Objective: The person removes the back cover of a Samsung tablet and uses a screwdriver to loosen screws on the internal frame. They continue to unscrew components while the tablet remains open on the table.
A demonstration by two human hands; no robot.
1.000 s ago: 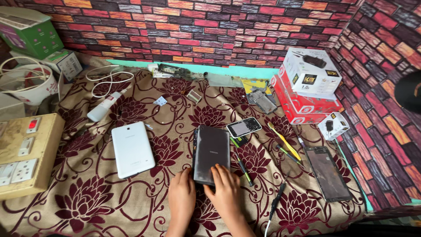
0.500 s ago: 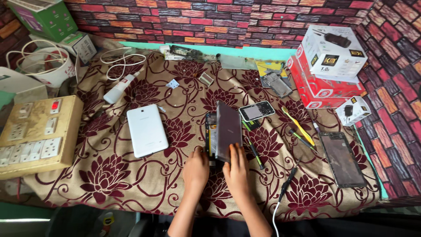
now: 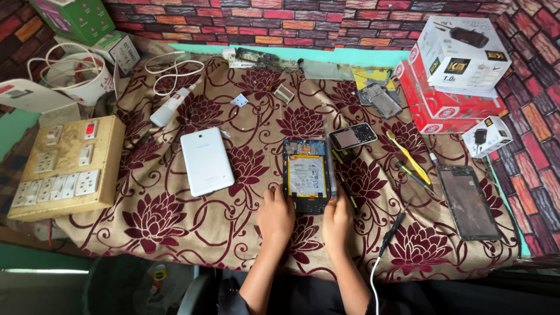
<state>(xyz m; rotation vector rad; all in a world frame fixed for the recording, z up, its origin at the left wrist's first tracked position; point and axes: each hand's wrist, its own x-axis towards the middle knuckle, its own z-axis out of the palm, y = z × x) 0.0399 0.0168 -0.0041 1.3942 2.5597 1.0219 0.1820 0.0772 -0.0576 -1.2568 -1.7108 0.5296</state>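
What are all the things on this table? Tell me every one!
opened tablet: 1, dark with pale battery showing, table middle, by both hands
back panel: 1, dark, standing on edge along the opened tablet's right side
white tablet: 1, white, left of the opened tablet
small phone: 1, black, right of and above the opened tablet
dark screen panel: 1, black, far right
yellow tool: 1, yellow, right of the small phone
switch board: 1, tan, left edge
boxes: 2 stacked, white on red, top right
small box: 1, white, below the stack
white bottle: 1, upper left
tablecloth: 1, cream with maroon flowers
left hand: 1, at the opened tablet's lower left
right hand: 1, at the back panel's lower end
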